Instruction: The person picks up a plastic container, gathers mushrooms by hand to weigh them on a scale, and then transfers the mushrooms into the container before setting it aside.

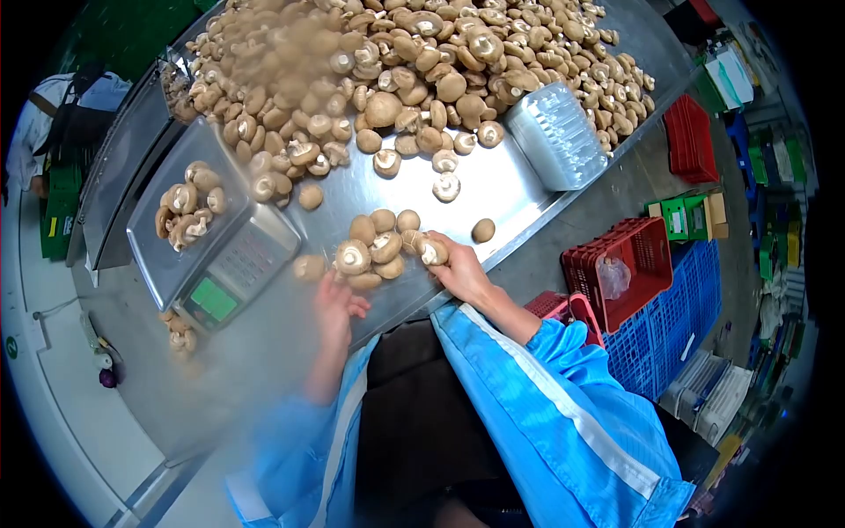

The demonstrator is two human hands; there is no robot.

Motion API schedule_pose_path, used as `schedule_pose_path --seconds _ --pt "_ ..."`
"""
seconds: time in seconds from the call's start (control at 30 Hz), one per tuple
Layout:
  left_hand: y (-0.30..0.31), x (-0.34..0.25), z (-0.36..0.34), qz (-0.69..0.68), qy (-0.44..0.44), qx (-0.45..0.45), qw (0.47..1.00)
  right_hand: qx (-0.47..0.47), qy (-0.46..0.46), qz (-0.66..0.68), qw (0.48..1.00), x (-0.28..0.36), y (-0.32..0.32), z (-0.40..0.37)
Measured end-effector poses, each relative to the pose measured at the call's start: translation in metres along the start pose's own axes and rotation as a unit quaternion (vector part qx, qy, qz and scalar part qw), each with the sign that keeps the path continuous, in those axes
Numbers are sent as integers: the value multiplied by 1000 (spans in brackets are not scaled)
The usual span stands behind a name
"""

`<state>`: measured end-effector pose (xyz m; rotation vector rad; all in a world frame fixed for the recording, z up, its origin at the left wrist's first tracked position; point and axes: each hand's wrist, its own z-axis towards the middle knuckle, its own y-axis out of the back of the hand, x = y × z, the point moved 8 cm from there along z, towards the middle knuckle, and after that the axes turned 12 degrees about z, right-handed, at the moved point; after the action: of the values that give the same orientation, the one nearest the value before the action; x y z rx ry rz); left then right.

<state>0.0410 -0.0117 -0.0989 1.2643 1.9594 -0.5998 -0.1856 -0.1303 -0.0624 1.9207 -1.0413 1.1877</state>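
A large heap of brown mushrooms [449,85] covers the back of the metal table [396,194]. Near the front edge lies a small group of mushrooms [353,257]. My right hand [456,267] is at this group's right side, its fingers closed round a mushroom [433,252]. Just below the group is my left hand [334,304], fingers apart, nothing visible in it. To the left, a scale [242,264] with a green display carries several mushrooms [185,204] on its plate. A stack of clear trays [556,136] rests at the table's right side.
Single mushrooms lie at the table's middle, one [483,231] right of my right hand. Past the right edge stand a red crate [618,273], blue crates [678,308] and a green box [685,217]. A person [53,132] is at the upper left. Part of the view is blurred.
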Motion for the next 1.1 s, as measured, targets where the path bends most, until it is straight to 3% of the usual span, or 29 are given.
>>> schedule_pose_path --seconds 0.1,0.33,0.43,0.53,0.73,0.83,0.93,1.03,1.1 --pt "6 6 3 62 13 0 998 -6 80 -87 993 17 2 1" --pt "8 -14 3 273 3 -26 962 -42 59 -217 974 43 7 -13" --pt "7 -17 1 327 -5 -52 944 -74 167 -241 953 59 9 -21" --pt "7 -25 -2 394 -53 -54 916 -35 138 -215 966 56 6 -22" --pt "10 -27 -6 478 -68 -61 874 -6 162 -164 973 65 -1 -24" --pt "13 -45 -18 565 -137 -80 810 9 146 -175 974 66 -3 -22" --pt "26 -76 -24 568 -150 -156 794 24 163 -172 971 68 -6 -23" --pt "12 -124 -32 459 -277 -194 822 24 168 -149 974 66 -7 -23" --pt "-10 -146 -23 494 -362 -168 772 27 171 -143 974 63 -6 -22"
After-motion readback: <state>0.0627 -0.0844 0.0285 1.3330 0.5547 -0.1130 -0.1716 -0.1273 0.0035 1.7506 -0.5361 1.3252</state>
